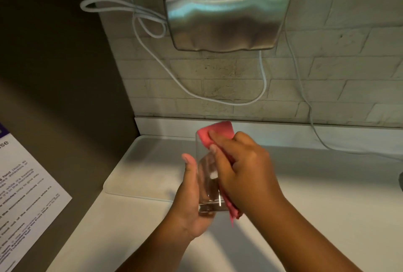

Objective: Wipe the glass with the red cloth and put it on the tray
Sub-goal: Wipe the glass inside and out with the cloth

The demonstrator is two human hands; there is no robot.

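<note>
left hand [192, 202] grips glass [207, 175] | right hand [244, 167] presses red cloth [218, 133]

We face a pale brick-tiled wall [327, 80] with a steel hand dryer [226, 8], white cables [152, 32] looping beneath, above a white countertop [327, 184].

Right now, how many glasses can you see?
1. The glass is held in the left hand, above the counter, while the right hand presses the red cloth on it. None sits on the tray.
</note>
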